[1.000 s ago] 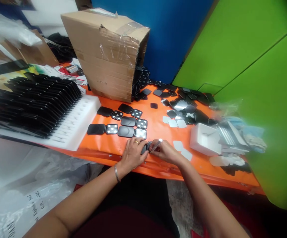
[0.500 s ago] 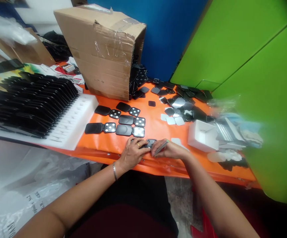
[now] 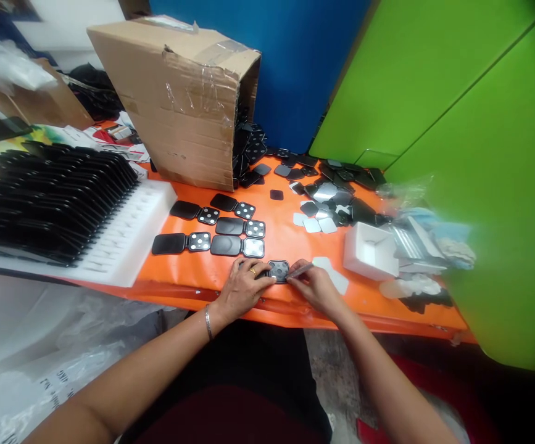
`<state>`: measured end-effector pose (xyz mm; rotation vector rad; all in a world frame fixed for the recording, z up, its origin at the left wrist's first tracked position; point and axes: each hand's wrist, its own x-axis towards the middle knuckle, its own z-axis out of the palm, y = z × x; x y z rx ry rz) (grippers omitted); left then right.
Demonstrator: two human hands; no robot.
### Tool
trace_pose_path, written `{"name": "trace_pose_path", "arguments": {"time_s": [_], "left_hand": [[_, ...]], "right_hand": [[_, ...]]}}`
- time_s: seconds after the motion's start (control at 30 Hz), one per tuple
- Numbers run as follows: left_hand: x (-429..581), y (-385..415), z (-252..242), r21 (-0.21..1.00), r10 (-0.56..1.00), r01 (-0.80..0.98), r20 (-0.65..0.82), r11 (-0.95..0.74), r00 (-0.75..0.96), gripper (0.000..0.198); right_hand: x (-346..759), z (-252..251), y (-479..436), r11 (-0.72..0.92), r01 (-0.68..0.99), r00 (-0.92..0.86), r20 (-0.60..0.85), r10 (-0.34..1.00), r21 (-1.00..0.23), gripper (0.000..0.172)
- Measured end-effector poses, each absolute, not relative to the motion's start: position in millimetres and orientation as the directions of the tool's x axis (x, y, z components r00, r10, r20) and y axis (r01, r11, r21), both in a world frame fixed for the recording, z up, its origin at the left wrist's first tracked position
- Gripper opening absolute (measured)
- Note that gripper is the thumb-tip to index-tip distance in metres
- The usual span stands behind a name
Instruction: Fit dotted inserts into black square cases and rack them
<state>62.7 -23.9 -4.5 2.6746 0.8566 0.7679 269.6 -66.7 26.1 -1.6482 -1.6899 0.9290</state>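
Left hand (image 3: pixel 243 288), fingers half curled, holds the left end of the open case (image 3: pixel 280 270) flat on the table (image 3: pixel 282 240); right hand (image 3: pixel 314 287), just right of the case, pinches a slim tool (image 3: pixel 301 270), tip by the rim. White box (image 3: pixel 371 269) to the case's right, five more cases (image 3: pixel 228 226) just beyond the case, foam tray (image 3: pixel 131 246) well to its left, and farthest beyond it, the carton (image 3: pixel 193 117)!
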Motion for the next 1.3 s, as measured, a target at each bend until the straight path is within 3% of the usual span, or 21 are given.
{"name": "trace_pose_path", "arguments": {"time_s": [0.13,0.37,0.47,0.6,0.77,1.07,1.3], "left_hand": [[65.4,-25.1,-3.1,0.318,0.594,0.504,0.361,-0.803,0.719,0.029],[71.7,-28.1,-6.1,0.261,0.613,0.557,0.271,-0.789,0.742,0.050],[71.0,-28.1,-6.5,0.267,0.611,0.552,0.263,-0.790,0.747,0.055],[70.6,-26.3,-4.5,0.261,0.606,0.550,0.251,-0.793,0.755,0.051],[71.1,-25.9,-0.1,0.253,0.601,0.550,0.220,-0.796,0.769,0.048],[70.8,-27.6,3.2,0.211,0.594,0.557,0.207,-0.803,0.778,0.052],[70.8,-29.6,17.7,0.118,0.559,0.547,0.179,-0.829,0.809,0.047]], "right_hand": [[261.3,28.4,-67.2,0.072,0.716,-0.083,0.017,0.996,-0.694,0.006],[258.9,33.7,-63.8,-0.065,0.712,-0.012,-0.105,0.994,-0.699,0.004],[259.1,35.0,-61.4,-0.038,0.750,-0.021,-0.080,0.997,-0.661,0.002],[269.7,40.8,-47.5,0.037,0.733,-0.195,-0.157,0.968,-0.679,0.001],[286.5,46.3,-25.2,0.019,0.646,-0.391,-0.310,0.867,-0.763,0.006],[283.9,44.5,-26.3,0.024,0.669,-0.364,-0.300,0.882,-0.743,0.006],[283.5,50.4,-20.1,-0.068,0.626,-0.393,-0.390,0.833,-0.777,0.007]]}}
